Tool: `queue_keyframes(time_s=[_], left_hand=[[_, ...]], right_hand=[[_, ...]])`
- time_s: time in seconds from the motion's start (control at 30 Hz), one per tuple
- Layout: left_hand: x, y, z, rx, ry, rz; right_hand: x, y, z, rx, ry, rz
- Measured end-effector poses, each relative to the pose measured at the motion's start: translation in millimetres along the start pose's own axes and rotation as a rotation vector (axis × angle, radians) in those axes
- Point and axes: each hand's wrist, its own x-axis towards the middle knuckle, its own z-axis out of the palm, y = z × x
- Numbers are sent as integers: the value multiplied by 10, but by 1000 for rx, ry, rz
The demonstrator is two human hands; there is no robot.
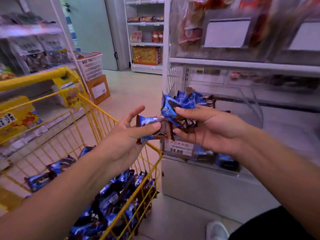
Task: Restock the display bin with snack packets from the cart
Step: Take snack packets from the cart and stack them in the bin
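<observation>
Blue snack packets (110,201) lie heaped in the yellow cart (97,116) at left, above which the left hand (126,135) pinches one packet (150,129) under its thumb, while the right hand (206,130) grips a bunch of packets (170,110) just before the clear display bin (249,108).

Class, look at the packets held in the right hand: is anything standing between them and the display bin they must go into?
Nothing visible does. The right hand grips a bunch of snack packets just in front of the display bin, whose open top already shows blue packets. The left hand with its own packet is off to the side.
</observation>
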Motion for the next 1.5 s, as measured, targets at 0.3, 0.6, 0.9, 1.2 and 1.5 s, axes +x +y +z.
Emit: queue_keyframes(time_s=[0.3, 0.6, 0.9, 1.2, 1.5], left_hand=[[44, -104, 119, 133, 37, -103], [163, -112, 154, 52, -19, -56], [182, -130, 95, 75, 26, -24], [157, -121, 176, -48, -51, -105], [159, -150, 163, 137, -138, -67]], right_hand=[[58, -144, -193, -228, 51, -124], [32, -207, -302, -66, 124, -126], [36, -210, -376, 6, 206, -119], [71, -109, -320, -116, 96, -217], [47, -40, -252, -1160, 284, -529]])
